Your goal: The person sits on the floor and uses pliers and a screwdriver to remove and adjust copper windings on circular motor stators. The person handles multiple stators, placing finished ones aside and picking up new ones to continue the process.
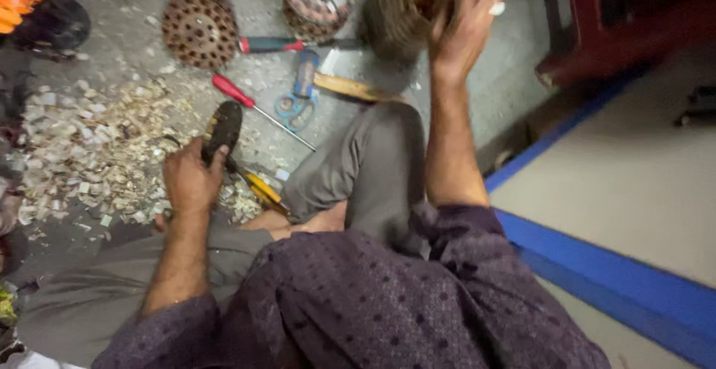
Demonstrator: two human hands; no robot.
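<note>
Floor [477, 108] of grey concrete carries everything, with a blue strip [597, 265] at the right. Paper scraps [97, 153] lie in a wide heap at the left. Rusty perforated discs [200, 27] rest farther away, beside screwdrivers [257, 108] and scissors [298, 101]. Right hand [459, 33] is raised and clamped on a blurred round disc [406, 11]; a firm, steady grip seems wise. Left hand [190, 179] is closed around a dark tool [222, 129] just beside the scraps, which should stay low.
</note>
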